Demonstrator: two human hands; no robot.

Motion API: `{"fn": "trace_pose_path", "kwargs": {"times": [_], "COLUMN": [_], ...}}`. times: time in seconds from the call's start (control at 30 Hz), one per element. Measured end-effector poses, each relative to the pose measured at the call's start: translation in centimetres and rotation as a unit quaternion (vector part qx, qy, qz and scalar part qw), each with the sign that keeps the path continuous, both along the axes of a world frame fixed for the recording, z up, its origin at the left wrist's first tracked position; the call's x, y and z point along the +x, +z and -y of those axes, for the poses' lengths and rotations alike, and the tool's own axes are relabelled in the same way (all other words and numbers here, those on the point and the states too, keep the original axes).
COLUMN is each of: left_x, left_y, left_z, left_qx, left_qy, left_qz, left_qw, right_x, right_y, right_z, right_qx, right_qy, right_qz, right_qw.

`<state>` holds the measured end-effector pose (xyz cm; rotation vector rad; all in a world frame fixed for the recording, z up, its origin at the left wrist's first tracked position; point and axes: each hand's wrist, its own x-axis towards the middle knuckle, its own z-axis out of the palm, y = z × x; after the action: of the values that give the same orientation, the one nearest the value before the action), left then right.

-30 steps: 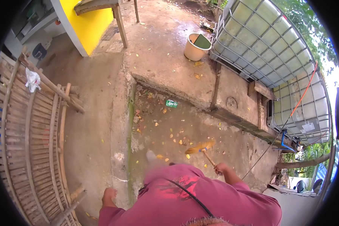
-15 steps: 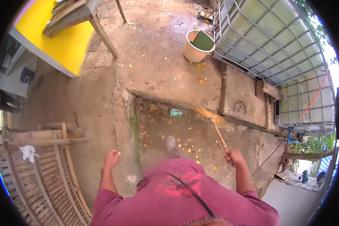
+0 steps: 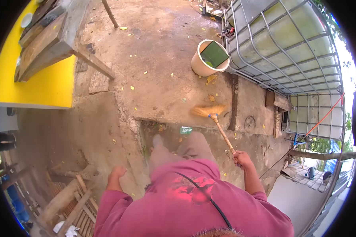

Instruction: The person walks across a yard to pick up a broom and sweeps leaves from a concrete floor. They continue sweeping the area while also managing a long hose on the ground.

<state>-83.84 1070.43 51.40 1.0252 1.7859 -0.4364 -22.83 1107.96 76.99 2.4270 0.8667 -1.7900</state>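
My right hand (image 3: 241,158) is closed around the wooden handle of a straw broom (image 3: 224,136). The broom slants up and away, its tan bristles fanned out on the concrete beside the ledge. My left hand (image 3: 117,172) hangs low over the ground, away from any object; motion smears its fingers. A green Sprite label or wrapper (image 3: 185,130) lies on the lower ground just beyond my knee, left of the broom head. Small yellow leaves are scattered about.
A cream bucket (image 3: 203,68) holding something flat and green stands ahead, against a caged water tank (image 3: 284,47). A wooden bench (image 3: 47,51) stands at upper left, near a yellow wall (image 3: 47,89). Bamboo slats (image 3: 81,213) are at lower left. A raised concrete edge crosses ahead.
I have stepped forward, so the bucket and ledge appear nearer. The broom head has swung left and onto the raised concrete. My left hand has dropped slightly lower in view.
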Motion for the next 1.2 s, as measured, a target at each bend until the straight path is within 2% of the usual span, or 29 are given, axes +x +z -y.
{"fn": "trace_pose_path", "kwargs": {"times": [0.03,0.07,0.1,0.17,0.27,0.37,0.47,0.5,0.57,0.63,0.67,0.73,0.77,0.83,0.87,0.93,0.97,1.03,1.07,1.17,1.2], "left_x": [-2.2,-3.1,-4.7,-7.5,-8.9,-7.4,-5.2,-4.6,-4.7,-4.6,-4.8,-5.6,-6.1,-7.1,-7.7,-9.1,-10.1,-12.9,-14.4,-19.2,-21.2], "left_y": [1.3,6.5,8.4,11.5,15.1,20.2,25.0,27.0,27.1,27.8,27.7,28.6,30.0,33.1,34.3,36.3,36.9,37.6,38.0,37.7,36.8], "left_z": [-6.2,-14.5,-20.8,-33.1,-49.0,-63.1,-74.0,-77.9,-82.7,-86.8,-88.4,-92.7,-94.9,-97.6,-98.7,-101.2,-102.4,-104.9,-106.4,-111.5,-113.5], "left_qx": [0.067,0.155,0.222,0.259,0.330,0.356,0.317,0.292,0.237,0.161,0.134,0.099,0.124,0.167,0.164,0.164,0.137,0.083,0.079,0.063,0.054], "left_qy": [0.110,0.121,0.144,0.111,0.031,-0.038,-0.141,-0.171,-0.278,-0.355,-0.374,-0.405,-0.355,-0.255,-0.241,-0.209,-0.235,-0.285,-0.273,-0.258,-0.264], "left_qz": [-0.009,-0.037,-0.033,-0.013,-0.003,0.047,0.063,0.071,0.056,0.079,0.080,0.073,0.065,0.052,0.052,0.054,0.053,0.050,0.046,0.039,0.036], "left_qw": [0.992,0.980,0.964,0.959,0.943,0.933,0.936,0.938,0.929,0.917,0.914,0.906,0.924,0.951,0.955,0.963,0.961,0.954,0.958,0.963,0.962], "right_x": [-0.7,0.0,-0.6,-2.1,-2.3,-4.1,-3.2,-3.0,-4.0,-8.5,-9.8,-10.8,-11.6,-11.8,-12.2,-11.3,-10.6,-10.3,-10.5,-13.3,-15.0], "right_y": [-0.7,-2.4,-3.0,-4.1,-5.5,-4.4,-6.7,-7.2,-10.1,-10.5,-10.2,-13.0,-13.1,-8.2,-5.6,-3.4,-2.2,-1.5,-1.6,-1.1,0.3], "right_z": [-0.4,-0.9,-1.7,-4.2,-7.3,-11.1,-13.7,-14.1,-15.7,-17.7,-18.3,-16.7,-16.5,-19.5,-21.5,-23.5,-24.4,-25.7,-26.5,-28.4,-29.7], "right_qx": [-0.010,-0.009,-0.027,-0.062,-0.081,-0.073,-0.118,-0.123,-0.114,-0.049,-0.015,-0.002,0.006,-0.015,-0.027,-0.070,-0.091,-0.152,-0.177,-0.146,-0.157], "right_qy": [-0.006,0.003,-0.005,-0.022,0.029,0.111,0.060,0.099,0.174,0.431,0.556,0.484,0.446,0.459,0.464,0.355,0.302,0.076,-0.040,-0.267,-0.302], "right_qz": [0.001,-0.019,-0.001,0.032,0.049,0.082,0.083,0.081,0.076,0.117,0.134,0.166,0.181,0.159,0.151,0.153,0.155,0.088,0.053,0.017,0.025], "right_qw": [1.000,1.000,1.000,0.997,0.995,0.988,0.988,0.984,0.975,0.893,0.820,0.859,0.876,0.874,0.872,0.919,0.936,0.982,0.982,0.952,0.940]}}
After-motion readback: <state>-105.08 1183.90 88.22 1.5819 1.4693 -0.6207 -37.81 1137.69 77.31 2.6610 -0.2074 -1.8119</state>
